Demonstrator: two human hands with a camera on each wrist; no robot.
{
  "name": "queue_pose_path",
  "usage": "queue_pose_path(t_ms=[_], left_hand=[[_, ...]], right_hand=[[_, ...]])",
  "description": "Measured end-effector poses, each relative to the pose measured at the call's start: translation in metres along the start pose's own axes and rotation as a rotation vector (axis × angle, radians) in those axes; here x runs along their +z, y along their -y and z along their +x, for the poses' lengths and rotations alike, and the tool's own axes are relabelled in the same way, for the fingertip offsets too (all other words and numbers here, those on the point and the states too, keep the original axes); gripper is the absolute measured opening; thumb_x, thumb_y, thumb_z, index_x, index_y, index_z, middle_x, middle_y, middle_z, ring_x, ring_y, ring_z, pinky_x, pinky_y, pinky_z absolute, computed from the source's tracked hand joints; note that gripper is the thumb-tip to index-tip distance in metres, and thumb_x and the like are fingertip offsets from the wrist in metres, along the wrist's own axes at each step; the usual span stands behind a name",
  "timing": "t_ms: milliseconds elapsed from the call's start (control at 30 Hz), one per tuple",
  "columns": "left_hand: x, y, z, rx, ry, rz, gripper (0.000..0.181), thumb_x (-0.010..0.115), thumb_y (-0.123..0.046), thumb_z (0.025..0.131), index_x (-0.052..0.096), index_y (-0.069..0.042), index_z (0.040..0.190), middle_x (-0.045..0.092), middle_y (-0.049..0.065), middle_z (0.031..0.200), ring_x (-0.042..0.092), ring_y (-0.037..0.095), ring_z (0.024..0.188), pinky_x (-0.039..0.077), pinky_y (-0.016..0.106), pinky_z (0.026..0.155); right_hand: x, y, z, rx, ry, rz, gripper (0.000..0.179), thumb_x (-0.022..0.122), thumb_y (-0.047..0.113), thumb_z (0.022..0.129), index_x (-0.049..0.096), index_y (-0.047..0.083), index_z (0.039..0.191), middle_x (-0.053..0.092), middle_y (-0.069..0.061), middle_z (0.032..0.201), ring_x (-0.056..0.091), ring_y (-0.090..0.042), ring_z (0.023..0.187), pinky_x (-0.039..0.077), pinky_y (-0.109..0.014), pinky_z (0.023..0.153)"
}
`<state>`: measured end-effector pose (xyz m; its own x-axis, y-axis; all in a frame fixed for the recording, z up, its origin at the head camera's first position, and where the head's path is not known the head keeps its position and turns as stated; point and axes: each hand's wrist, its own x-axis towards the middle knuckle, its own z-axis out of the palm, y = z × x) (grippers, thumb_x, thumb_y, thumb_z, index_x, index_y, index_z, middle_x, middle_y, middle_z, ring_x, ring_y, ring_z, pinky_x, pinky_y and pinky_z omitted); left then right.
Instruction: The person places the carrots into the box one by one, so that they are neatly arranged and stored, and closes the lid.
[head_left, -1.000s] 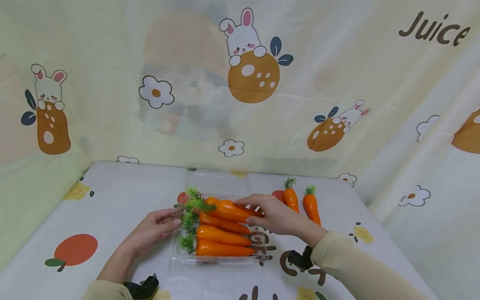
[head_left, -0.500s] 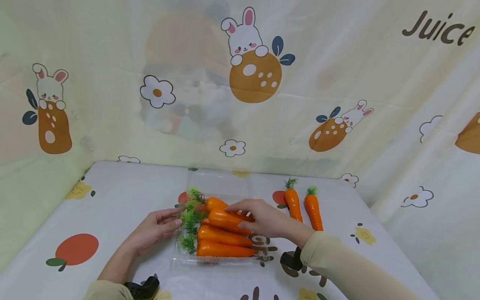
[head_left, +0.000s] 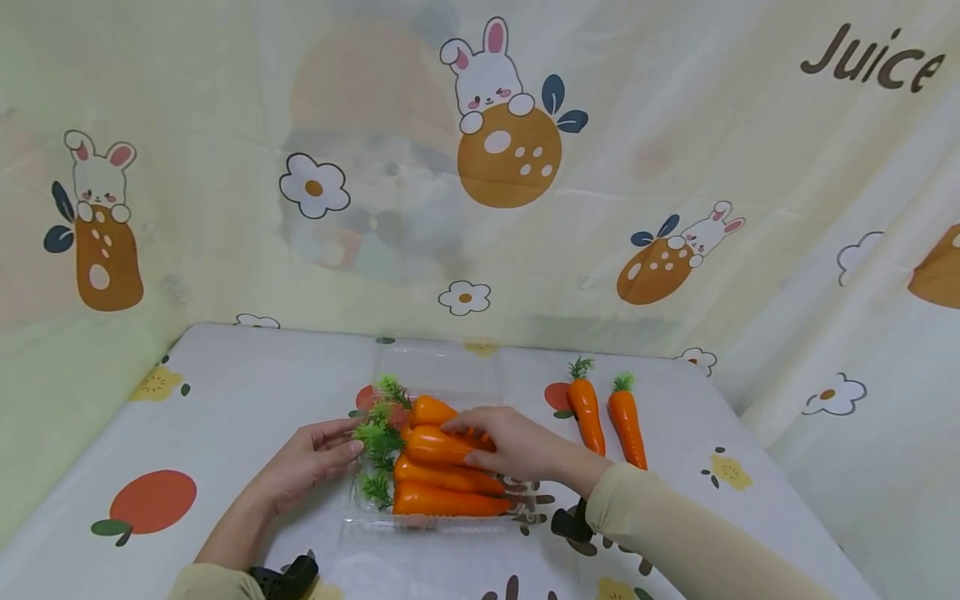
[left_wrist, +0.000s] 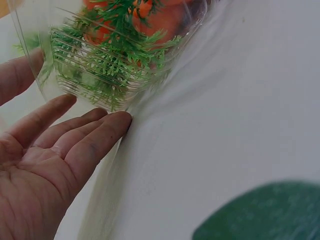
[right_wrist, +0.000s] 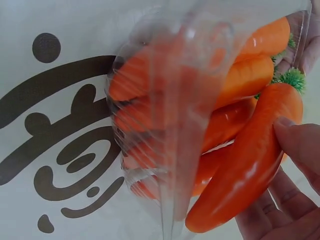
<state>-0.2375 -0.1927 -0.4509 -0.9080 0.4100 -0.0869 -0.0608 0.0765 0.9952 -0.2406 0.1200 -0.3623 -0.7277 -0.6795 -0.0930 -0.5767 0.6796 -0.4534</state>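
Note:
My right hand [head_left: 517, 446] grips an orange toy carrot [head_left: 435, 446] with a green leafy top, thumb on one side and fingers on the other. It lies over several other carrots [head_left: 450, 500] in a clear plastic box [head_left: 442, 522], leaves pointing left. In the right wrist view the held carrot [right_wrist: 245, 165] is tilted, its tip outside the box edge. My left hand [head_left: 311, 462] is at the box's left end. The left wrist view shows that hand [left_wrist: 55, 160] with extended fingers, the fingertips right at the ribbed plastic wall by the leaves.
Two more carrots, one [head_left: 587, 417] beside the other [head_left: 626, 425], lie on the table right of the box. The clear lid [head_left: 435, 367] is folded back behind it. A printed cloth [head_left: 247, 375] covers the table, and a patterned curtain [head_left: 375, 242] hangs behind.
The right hand has moved left and slightly down with its carrot, which now lies lower over the row, its leaves near the left hand. The left hand stays at the box's end.

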Motion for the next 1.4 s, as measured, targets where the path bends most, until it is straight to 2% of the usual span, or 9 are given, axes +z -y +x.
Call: queue_pose_path(t_ms=[233, 533, 833, 1200, 1400], left_hand=[[-0.001, 0.002, 0.000, 0.017, 0.019, -0.022, 0.063, 0.061, -0.017, 0.103, 0.035, 0.015, 0.151, 0.054, 0.033, 0.145, 0.066, 0.009, 0.114, 0.058, 0.025, 0.095], [-0.003, 0.001, 0.000, 0.024, 0.030, -0.030, 0.064, 0.061, -0.018, 0.103, 0.035, 0.015, 0.151, 0.052, 0.033, 0.146, 0.066, 0.006, 0.114, 0.058, 0.025, 0.096], [-0.001, 0.000, -0.001, 0.009, 0.023, -0.013, 0.064, 0.061, -0.019, 0.103, 0.036, 0.014, 0.151, 0.053, 0.032, 0.146, 0.065, 0.009, 0.117, 0.058, 0.024, 0.095], [-0.002, 0.000, 0.001, 0.009, 0.025, -0.015, 0.064, 0.061, -0.019, 0.103, 0.034, 0.014, 0.151, 0.051, 0.033, 0.147, 0.064, 0.013, 0.120, 0.058, 0.026, 0.097], [-0.001, -0.001, -0.001, 0.014, 0.024, -0.004, 0.064, 0.061, -0.019, 0.103, 0.035, 0.015, 0.151, 0.051, 0.033, 0.147, 0.064, 0.017, 0.122, 0.058, 0.028, 0.098]], right_hand=[[0.004, 0.000, 0.006, -0.012, -0.005, -0.026, 0.039, 0.068, 0.009, 0.098, 0.061, 0.008, 0.136, 0.067, -0.006, 0.128, 0.062, -0.021, 0.114, 0.055, -0.039, 0.103], [0.003, 0.006, 0.011, 0.006, -0.025, -0.096, 0.036, 0.071, 0.010, 0.096, 0.064, 0.006, 0.131, 0.070, -0.006, 0.124, 0.064, -0.020, 0.110, 0.057, -0.039, 0.101], [0.008, 0.007, 0.016, 0.102, -0.021, -0.144, 0.038, 0.075, 0.010, 0.093, 0.065, 0.010, 0.129, 0.072, -0.001, 0.111, 0.064, -0.015, 0.097, 0.060, -0.032, 0.093], [0.007, 0.007, 0.018, 0.102, -0.026, -0.237, 0.033, 0.078, 0.013, 0.091, 0.068, 0.011, 0.122, 0.072, 0.000, 0.107, 0.062, -0.013, 0.093, 0.060, -0.031, 0.090], [0.007, 0.004, 0.016, 0.091, -0.032, -0.204, 0.033, 0.078, 0.014, 0.091, 0.068, 0.011, 0.122, 0.072, 0.000, 0.108, 0.063, -0.013, 0.093, 0.060, -0.029, 0.088]])
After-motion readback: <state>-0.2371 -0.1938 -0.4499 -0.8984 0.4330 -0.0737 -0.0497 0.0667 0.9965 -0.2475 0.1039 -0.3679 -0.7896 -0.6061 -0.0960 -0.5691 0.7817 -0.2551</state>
